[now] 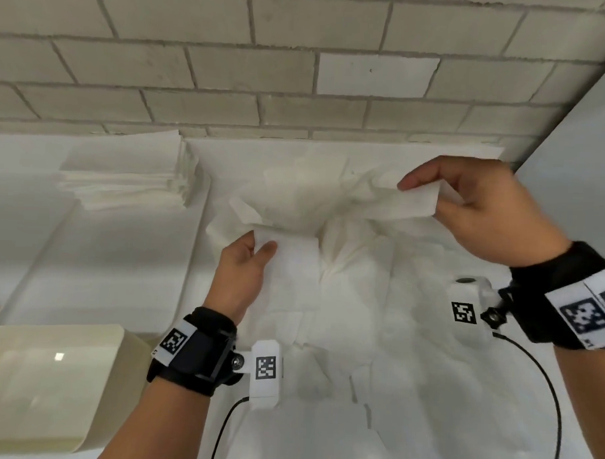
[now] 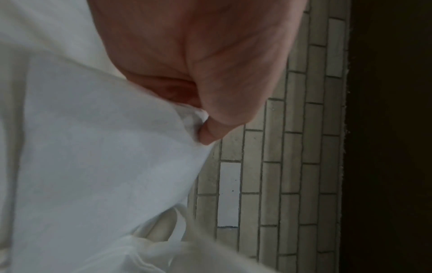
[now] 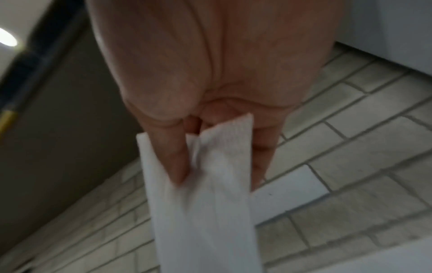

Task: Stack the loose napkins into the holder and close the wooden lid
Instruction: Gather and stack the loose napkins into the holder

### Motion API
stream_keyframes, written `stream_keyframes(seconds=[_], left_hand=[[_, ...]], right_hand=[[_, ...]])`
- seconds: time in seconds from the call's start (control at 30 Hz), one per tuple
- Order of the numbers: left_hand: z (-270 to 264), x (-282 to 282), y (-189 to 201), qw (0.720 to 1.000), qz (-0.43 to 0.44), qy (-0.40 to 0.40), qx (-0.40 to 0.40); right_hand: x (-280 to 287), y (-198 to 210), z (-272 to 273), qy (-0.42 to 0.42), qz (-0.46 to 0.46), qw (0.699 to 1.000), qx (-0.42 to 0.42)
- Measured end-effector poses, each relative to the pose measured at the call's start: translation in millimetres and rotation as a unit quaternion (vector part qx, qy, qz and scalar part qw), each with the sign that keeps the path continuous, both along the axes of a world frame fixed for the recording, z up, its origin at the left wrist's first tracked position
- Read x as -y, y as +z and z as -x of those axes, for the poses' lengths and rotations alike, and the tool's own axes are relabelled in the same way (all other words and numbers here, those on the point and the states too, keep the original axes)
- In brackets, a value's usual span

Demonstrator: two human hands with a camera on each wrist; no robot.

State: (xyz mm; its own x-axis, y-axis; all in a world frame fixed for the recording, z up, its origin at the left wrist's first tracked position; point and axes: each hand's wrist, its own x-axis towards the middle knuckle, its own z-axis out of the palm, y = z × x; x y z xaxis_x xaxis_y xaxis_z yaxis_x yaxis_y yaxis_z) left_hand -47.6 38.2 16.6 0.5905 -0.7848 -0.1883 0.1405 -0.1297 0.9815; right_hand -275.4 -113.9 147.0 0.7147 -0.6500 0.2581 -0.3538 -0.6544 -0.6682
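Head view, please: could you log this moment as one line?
left hand: pinches napkin | right hand: pinches same napkin | napkin stack: back left

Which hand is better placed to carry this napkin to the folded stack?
Left. The left hand pinches the white paper napkin on the side nearer the neat white napkin stack; the right hand grips its far end.

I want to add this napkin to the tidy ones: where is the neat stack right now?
In the head view the neat stack lies far left on the white counter, against the brick wall, left of the loose napkin pile and beyond the cream holder.
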Motion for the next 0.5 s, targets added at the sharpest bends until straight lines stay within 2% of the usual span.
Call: stream_keyframes(seconds=[0.07, 0.13, 0.17, 0.2, 0.23, 0.3, 0.37, 0.43, 0.5], left_hand=[[2, 1, 7, 1.000, 0.014, -0.014, 0.011], [7, 1, 15, 0.999, 0.030, -0.032, 0.020], [11, 1, 20, 0.998, 0.033, -0.044, 0.023], [16, 0, 23, 0.997, 0.036, -0.059, 0.023], [22, 0, 28, 0.996, 0.040, -0.074, 0.022], [35, -2, 36, 0.993, 0.051, -0.107, 0.019], [45, -4, 44, 0.989, 0.054, -0.135, 0.012], [53, -7, 49, 0.986, 0.041, -0.165, -0.005], [58, -9, 50, 0.986, 0.025, -0.163, -0.026]], right_hand=[[-27, 17, 10, 0.074, -0.029, 0.989, -0.122], [-48, 30, 15, 0.167, -0.107, 0.942, -0.271], [-55, 35, 15, 0.205, -0.146, 0.918, -0.308], [-60, 38, 13, 0.228, -0.163, 0.908, -0.312], [-60, 39, 9, 0.235, -0.149, 0.916, -0.290], [-49, 33, -2, 0.210, -0.089, 0.950, -0.214], [-32, 17, -19, 0.151, -0.078, 0.971, -0.168], [-13, -2, -34, 0.095, -0.082, 0.975, -0.185], [3, -21, -43, 0.075, -0.108, 0.968, -0.212]])
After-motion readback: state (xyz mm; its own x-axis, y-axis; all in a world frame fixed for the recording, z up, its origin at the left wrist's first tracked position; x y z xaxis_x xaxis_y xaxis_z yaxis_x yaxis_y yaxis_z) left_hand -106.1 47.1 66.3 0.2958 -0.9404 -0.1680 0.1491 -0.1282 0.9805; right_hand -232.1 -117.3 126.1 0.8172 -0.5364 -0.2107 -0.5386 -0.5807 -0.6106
